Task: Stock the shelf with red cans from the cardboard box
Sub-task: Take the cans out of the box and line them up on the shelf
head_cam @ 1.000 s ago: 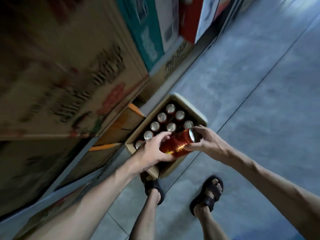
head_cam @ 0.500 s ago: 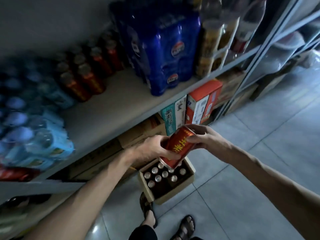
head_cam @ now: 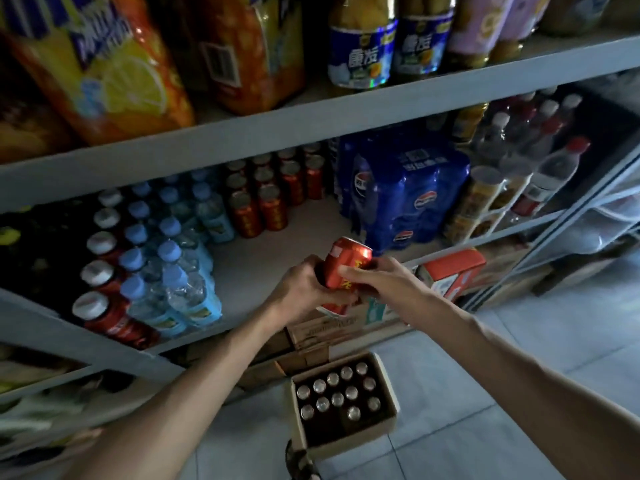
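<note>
Progress is judged partial. One red can [head_cam: 346, 268] is gripped by both hands, tilted, just before the middle shelf [head_cam: 277, 265]: left hand [head_cam: 304, 289] fingers wrapped around its lower body, right hand [head_cam: 375, 277] fingers clamped on its side. Several red cans [head_cam: 270, 192] are already stood at the shelf's rear. Roughly a dozen cans are left in the cardboard box [head_cam: 389, 393] on the floor.
</note>
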Demonstrator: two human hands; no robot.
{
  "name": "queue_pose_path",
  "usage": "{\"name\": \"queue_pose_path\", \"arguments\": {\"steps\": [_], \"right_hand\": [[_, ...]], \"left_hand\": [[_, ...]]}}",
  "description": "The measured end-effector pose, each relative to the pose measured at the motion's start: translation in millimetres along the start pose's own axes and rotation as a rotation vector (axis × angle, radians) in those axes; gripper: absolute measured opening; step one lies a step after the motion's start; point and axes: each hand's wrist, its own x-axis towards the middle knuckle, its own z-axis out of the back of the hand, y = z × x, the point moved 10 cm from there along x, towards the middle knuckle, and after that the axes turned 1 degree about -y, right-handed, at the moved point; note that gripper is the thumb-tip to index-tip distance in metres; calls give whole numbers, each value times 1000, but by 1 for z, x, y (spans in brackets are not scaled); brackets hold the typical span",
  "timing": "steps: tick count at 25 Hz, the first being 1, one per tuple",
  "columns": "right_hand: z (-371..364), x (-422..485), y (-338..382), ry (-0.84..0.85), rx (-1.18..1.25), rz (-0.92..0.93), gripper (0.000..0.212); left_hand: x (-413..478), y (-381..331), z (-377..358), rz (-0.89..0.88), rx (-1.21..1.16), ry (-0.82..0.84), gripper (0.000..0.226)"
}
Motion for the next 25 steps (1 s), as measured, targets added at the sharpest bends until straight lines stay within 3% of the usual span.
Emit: {"name": "queue_pose_path", "arguments": {"steps": [6,9,12,14,19,25], "right_hand": [[-29,59,-5,9,-103,-73,46],[-17,99,-10,-49,-142,-46,40],[6,144,-8,-179,-260,25,53],[13,172,4,-233,-272,127,66],[0,231,24,-179,-217,368,87],[-15,262,19,-159,-135,388,93]], "left_hand": [[22,36,32,60,-85,-110,62],[49,54,30,103,-96,-11,56],[69,104,36,393,305,128,118],[70,134,43,563,579,212,139],[79,153,32,571,825,388,147],[88,153,26,504,981,420,140]]}}
